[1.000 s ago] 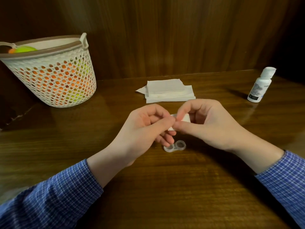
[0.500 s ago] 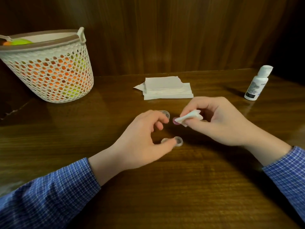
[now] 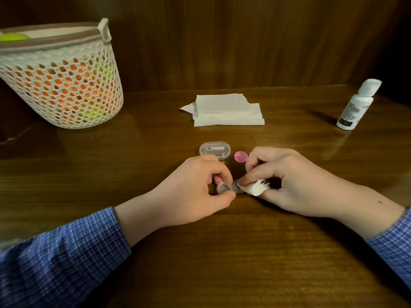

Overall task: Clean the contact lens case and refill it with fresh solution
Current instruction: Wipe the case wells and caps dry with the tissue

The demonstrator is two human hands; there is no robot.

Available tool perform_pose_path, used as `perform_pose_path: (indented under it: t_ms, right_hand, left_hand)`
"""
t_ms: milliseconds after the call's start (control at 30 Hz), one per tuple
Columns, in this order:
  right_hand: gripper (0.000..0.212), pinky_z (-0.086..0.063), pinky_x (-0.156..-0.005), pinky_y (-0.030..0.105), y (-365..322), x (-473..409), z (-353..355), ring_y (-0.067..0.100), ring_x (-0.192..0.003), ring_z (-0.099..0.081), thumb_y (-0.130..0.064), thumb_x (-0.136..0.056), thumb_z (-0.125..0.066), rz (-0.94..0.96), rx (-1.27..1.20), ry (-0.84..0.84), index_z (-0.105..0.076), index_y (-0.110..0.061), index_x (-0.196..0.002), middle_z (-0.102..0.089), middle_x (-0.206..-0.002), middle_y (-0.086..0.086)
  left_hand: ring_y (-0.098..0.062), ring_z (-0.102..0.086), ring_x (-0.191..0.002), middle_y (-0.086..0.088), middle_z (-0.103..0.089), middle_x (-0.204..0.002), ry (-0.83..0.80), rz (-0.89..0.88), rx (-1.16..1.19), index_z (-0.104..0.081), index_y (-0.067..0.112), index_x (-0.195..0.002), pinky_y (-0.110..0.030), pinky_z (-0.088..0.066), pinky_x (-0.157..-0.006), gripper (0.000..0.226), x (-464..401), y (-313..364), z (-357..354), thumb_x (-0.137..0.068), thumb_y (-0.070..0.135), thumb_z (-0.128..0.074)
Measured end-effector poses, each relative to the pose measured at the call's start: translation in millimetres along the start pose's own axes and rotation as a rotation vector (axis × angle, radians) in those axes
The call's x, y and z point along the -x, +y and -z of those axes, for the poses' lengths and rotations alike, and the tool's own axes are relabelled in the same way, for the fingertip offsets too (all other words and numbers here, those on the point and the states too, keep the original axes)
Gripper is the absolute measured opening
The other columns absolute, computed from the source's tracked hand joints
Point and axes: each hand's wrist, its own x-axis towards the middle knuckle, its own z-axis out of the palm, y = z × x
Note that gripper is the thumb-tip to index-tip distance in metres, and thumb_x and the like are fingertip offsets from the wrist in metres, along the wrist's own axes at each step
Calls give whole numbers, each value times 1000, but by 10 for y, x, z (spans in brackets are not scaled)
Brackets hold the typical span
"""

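Note:
The clear two-well lens case (image 3: 225, 188) lies on the wooden table between my hands. My left hand (image 3: 195, 190) pinches its left well between thumb and fingers. My right hand (image 3: 287, 181) holds a folded white tissue piece (image 3: 255, 189) and presses one end into the case's right well, which is hidden under it. A pink cap (image 3: 240, 156) lies just behind my hands. The white solution bottle (image 3: 355, 105) stands closed at the far right.
A clear oval box (image 3: 214, 150) with a small tool inside sits left of the pink cap. A stack of white tissues (image 3: 226, 110) lies further back. A white mesh basket (image 3: 60, 76) with orange and green items stands at the back left.
Both hands came down to the table. My left hand took hold of the lens case, and my right hand brought the tissue onto its right well. The oval box and pink cap are now uncovered.

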Motion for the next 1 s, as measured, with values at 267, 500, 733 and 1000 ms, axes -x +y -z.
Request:
perform_pose_path:
  t_ms: [267,500,733,1000]
  right_hand:
    - [19,-51,-93,27,-43,-20,-42,6,-102,-58,-13,-92,-75,-36,7,-64,-80,-28,-103,-55,-101,-15]
    - [10,-51,-98,41,-80,-10,-76,11,-102,-60,-27,-93,-69,0,-77,-25,-76,-28,-101,-58,-104,-13]
    - [19,-54,-82,27,-112,-2,-5,16,-99,-62,-30,-89,-69,55,-221,271,-79,-22,-103,-64,-101,-7]
    - [17,-57,-80,28,-104,10,47,19,-97,-68,-22,-87,-72,18,-356,362,-79,-23,-103,-72,-96,-12]
  left_hand:
    - [-9,-59,-85,12,-64,-88,17,-14,75,-76,27,-90,-22,-51,-72,7,-35,3,7,-83,26,-78]
    - [-9,-66,-82,8,-72,-89,9,-11,244,-77,24,-95,-20,-52,-67,13,-49,-23,62,-84,19,-82]
    - [-17,-73,-97,-9,-77,-107,42,-40,728,-77,8,-110,-25,-59,-81,18,-63,-18,71,-93,6,-74]
    - [-16,-72,-87,-10,-77,-98,-59,107,1000,-80,7,-102,-27,-59,-80,19,-75,35,91,-93,18,-67]
